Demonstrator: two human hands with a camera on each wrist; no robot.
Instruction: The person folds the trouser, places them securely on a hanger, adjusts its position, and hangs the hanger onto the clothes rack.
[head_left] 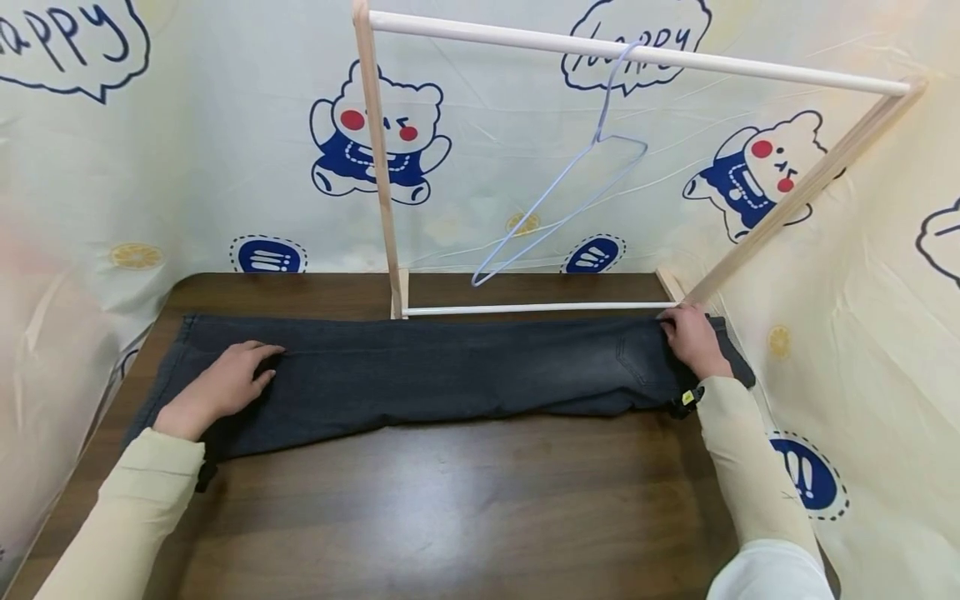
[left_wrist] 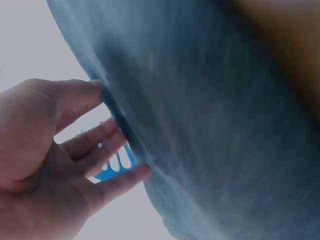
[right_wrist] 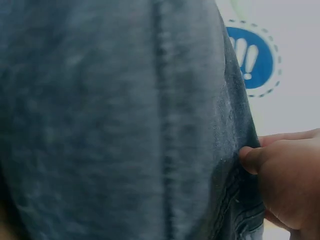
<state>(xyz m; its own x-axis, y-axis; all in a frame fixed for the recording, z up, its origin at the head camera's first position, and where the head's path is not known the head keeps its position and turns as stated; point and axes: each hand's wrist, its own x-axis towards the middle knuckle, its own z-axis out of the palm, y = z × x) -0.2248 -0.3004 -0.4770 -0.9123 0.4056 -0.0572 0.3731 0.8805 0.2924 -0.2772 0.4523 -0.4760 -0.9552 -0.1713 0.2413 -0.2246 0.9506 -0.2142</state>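
Observation:
A pair of dark jeans (head_left: pixel 450 367), folded lengthwise, lies across the table. My left hand (head_left: pixel 221 387) rests over the left end, thumb and fingers apart. In the left wrist view, the fingertips of my left hand (left_wrist: pixel 65 150) touch the edge of the denim (left_wrist: pixel 200 130) without curling round it. At the far edge near the right end, my right hand (head_left: pixel 693 340) holds the jeans. The right wrist view shows the thumb of my right hand (right_wrist: pixel 287 172) on the denim (right_wrist: pixel 115 120), pinching its edge; the other fingers are mostly hidden.
Behind the jeans stands a wooden rack with a white top rail (head_left: pixel 510 37) and a low white bar (head_left: pixel 540 309). A light-blue wire hanger (head_left: pixel 558 179) hangs from the rail. Printed cloth (head_left: pixel 480 108) surrounds the brown table (head_left: pixel 465 500).

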